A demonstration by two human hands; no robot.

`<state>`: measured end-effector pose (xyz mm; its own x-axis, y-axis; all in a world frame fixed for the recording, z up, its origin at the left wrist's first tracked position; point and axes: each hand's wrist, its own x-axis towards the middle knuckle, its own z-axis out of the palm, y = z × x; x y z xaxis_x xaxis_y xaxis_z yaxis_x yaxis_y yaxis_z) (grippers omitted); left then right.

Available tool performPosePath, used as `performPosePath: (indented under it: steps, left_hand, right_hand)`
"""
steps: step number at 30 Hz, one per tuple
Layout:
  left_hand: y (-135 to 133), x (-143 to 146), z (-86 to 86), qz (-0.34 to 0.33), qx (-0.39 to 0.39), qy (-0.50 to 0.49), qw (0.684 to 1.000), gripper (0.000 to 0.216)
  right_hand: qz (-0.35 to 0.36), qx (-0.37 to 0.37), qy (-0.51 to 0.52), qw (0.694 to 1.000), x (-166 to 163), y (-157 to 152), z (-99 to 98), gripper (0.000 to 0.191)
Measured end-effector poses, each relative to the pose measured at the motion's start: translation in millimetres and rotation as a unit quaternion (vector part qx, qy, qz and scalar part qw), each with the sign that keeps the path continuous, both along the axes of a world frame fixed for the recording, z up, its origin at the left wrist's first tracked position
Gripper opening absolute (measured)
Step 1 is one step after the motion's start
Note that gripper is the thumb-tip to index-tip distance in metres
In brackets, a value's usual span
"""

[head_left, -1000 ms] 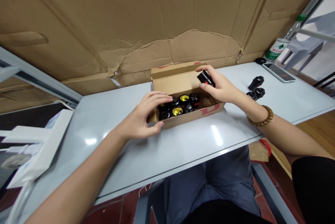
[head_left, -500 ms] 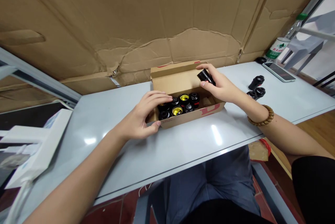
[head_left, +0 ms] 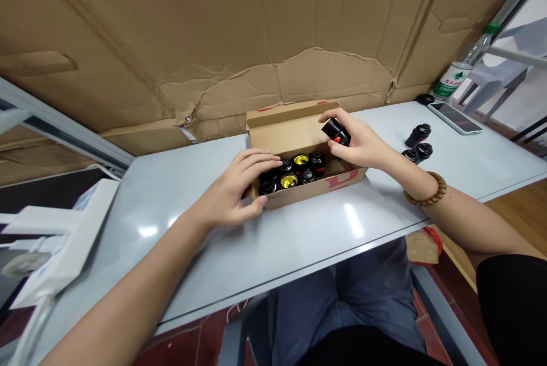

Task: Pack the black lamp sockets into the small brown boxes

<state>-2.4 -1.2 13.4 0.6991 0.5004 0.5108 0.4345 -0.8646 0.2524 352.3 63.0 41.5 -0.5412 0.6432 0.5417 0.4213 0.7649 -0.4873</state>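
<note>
Just above the open carton (head_left: 290, 126), the right hand (head_left: 359, 146) pinches a black socket (head_left: 336, 131) with a red mark between thumb and fingers. The left hand (head_left: 226, 189) spreads over the carton's left end, thumb against its front wall. Inside, packed black sockets (head_left: 290, 179) show yellow centers; red print (head_left: 342, 179) outside is only partly legible — perhaps a large letter.

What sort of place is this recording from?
Probably a makeshift packing workstation: a cardboard box holding black fittings sits on a pale table, with loose fittings nearby and cardboard sheeting behind.
</note>
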Motion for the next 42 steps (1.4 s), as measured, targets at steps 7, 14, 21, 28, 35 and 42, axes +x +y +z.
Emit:
performPosePath:
  steps: [7,14,21,28,35,42]
  left_hand:
    - [-1.4,3.7,1.2,0.020,0.003,-0.002,1.000,0.056]
    - [-1.2,3.9,0.4,0.025,0.011,0.008,1.000,0.053]
    - [-1.8,4.0,0.9,0.028,0.009,0.007,1.000,0.052]
    - [-2.1,4.8,0.5,0.031,0.008,0.003,1.000,0.051]
    - [-2.1,4.8,-0.2,0.033,0.006,0.001,0.999,0.052]
    - [-2.6,4.9,0.8,0.038,0.002,0.007,0.999,0.051]
  right_hand:
    - [-0.004,-0.015,-0.012,1.000,2.6,2.6,-1.8,0.053]
    - [0.016,-0.034,-0.008,0.999,3.5,1.8,0.9,0.051]
    - [0.014,-0.021,-0.011,1.000,2.3,2.4,-2.2,0.059]
    - [0.019,-0.019,-0.024,0.999,1.8,0.3,0.0,0.051]
    - [0.021,-0.010,-0.026,0.999,0.5,-3.2,2.4,0.044]
    - [0.016,-0.028,-0.033,0.999,3.1,0.1,0.6,0.056]
